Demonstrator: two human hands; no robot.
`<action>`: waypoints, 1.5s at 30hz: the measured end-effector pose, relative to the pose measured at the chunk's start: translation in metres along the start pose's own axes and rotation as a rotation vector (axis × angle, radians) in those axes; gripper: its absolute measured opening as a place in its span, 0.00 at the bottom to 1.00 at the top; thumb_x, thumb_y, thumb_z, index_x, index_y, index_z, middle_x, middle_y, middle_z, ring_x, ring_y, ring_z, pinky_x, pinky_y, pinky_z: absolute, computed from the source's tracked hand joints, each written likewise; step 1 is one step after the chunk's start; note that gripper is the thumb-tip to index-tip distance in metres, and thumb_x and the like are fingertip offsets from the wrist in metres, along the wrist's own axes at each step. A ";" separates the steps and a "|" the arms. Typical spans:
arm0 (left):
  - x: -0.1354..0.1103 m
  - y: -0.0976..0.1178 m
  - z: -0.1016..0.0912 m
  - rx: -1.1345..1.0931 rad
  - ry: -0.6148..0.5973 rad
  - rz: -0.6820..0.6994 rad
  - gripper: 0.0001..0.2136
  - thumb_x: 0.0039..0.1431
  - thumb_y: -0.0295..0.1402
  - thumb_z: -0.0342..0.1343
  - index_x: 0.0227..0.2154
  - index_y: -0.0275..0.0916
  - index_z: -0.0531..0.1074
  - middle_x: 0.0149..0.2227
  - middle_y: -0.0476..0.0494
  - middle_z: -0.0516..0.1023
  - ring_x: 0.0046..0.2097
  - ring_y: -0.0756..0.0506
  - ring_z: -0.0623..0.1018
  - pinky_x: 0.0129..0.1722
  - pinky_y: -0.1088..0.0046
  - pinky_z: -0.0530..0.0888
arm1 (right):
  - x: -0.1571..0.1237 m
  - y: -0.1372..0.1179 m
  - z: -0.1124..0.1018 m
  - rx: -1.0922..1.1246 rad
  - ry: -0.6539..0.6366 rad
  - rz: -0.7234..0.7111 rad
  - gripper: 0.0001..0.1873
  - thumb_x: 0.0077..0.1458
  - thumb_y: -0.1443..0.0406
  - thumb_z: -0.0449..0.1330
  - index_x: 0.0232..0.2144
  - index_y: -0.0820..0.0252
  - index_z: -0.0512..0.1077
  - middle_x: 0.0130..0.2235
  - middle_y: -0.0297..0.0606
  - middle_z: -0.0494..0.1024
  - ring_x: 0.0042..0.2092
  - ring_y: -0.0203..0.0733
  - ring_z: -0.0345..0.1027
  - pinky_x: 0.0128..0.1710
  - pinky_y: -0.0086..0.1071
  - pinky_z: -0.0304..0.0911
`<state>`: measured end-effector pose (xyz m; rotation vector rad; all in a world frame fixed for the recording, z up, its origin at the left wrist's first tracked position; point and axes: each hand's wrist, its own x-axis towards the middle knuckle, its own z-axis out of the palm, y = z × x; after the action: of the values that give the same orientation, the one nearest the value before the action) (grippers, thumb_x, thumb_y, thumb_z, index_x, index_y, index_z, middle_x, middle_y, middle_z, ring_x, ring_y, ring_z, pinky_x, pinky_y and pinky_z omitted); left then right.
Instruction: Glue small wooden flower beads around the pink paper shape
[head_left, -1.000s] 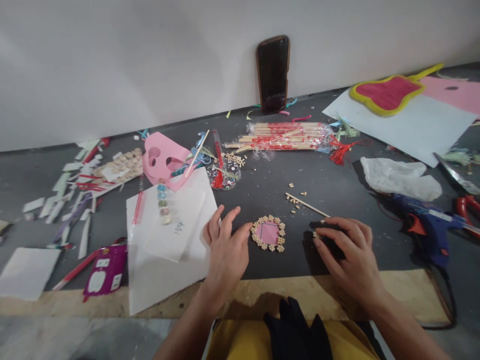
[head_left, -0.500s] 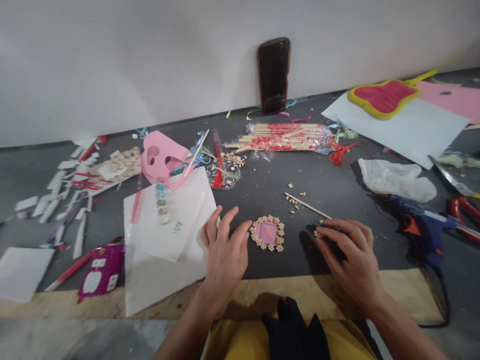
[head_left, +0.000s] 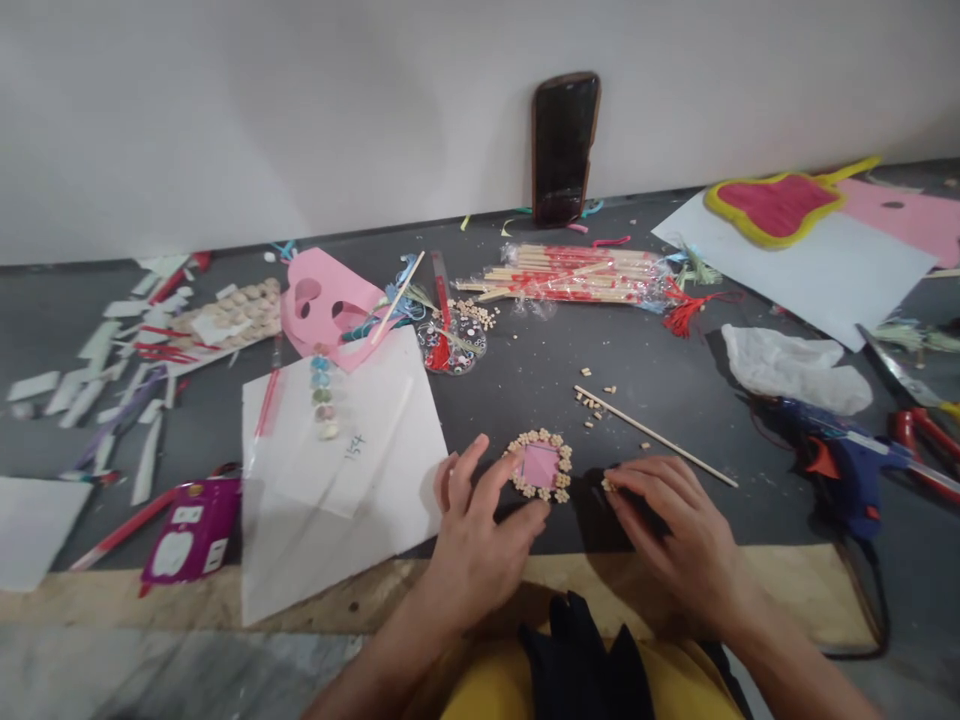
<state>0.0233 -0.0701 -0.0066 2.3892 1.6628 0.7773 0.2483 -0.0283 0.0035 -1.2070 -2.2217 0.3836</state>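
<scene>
A small round frame (head_left: 540, 466) of wooden beads around a pink square lies on the dark mat (head_left: 525, 380). My left hand (head_left: 480, 530) rests beside it with fingers spread, thumb and forefinger touching the frame's left and lower edge. My right hand (head_left: 675, 525) lies just right of the frame, fingers curled down, with its fingertips pinching a small wooden bead (head_left: 606, 486) on the mat. A thin wooden stick (head_left: 652, 436) lies behind the right hand, with loose beads (head_left: 591, 402) near its far end.
A blue glue gun (head_left: 847, 460) and red-handled pliers (head_left: 919, 435) lie at the right. White paper sheets (head_left: 337, 470), a pink mask (head_left: 326, 305), a bag of sticks (head_left: 577, 275), a phone (head_left: 564, 145) against the wall and paper scraps (head_left: 112, 370) surround the work spot.
The view shifted. My left hand moved right onto the frame's edge. My right hand slid left off the stick, closer to the frame, with a bead at its fingertips.
</scene>
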 end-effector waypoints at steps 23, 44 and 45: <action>-0.010 0.003 0.014 0.097 0.015 0.043 0.16 0.53 0.36 0.61 0.45 0.58 0.73 0.57 0.43 0.64 0.63 0.32 0.54 0.58 0.45 0.53 | -0.010 -0.008 0.011 0.093 -0.017 -0.002 0.09 0.57 0.70 0.57 0.41 0.56 0.70 0.37 0.39 0.78 0.39 0.42 0.71 0.39 0.38 0.69; -0.009 0.004 0.017 0.148 -0.064 0.026 0.21 0.51 0.47 0.62 0.49 0.58 0.71 0.58 0.43 0.64 0.63 0.32 0.55 0.61 0.45 0.46 | 0.011 0.000 0.001 0.044 -0.070 -0.020 0.09 0.58 0.70 0.56 0.42 0.56 0.69 0.40 0.40 0.77 0.42 0.42 0.69 0.43 0.40 0.67; -0.010 0.003 0.017 0.146 -0.059 0.025 0.21 0.51 0.47 0.62 0.49 0.58 0.71 0.59 0.43 0.64 0.63 0.32 0.55 0.61 0.45 0.46 | 0.012 0.000 0.001 0.039 -0.066 -0.017 0.09 0.58 0.70 0.56 0.42 0.56 0.69 0.40 0.40 0.77 0.42 0.42 0.69 0.43 0.40 0.67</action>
<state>0.0317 -0.0770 -0.0234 2.5073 1.7252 0.6018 0.2431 -0.0184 0.0070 -1.1698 -2.2687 0.4641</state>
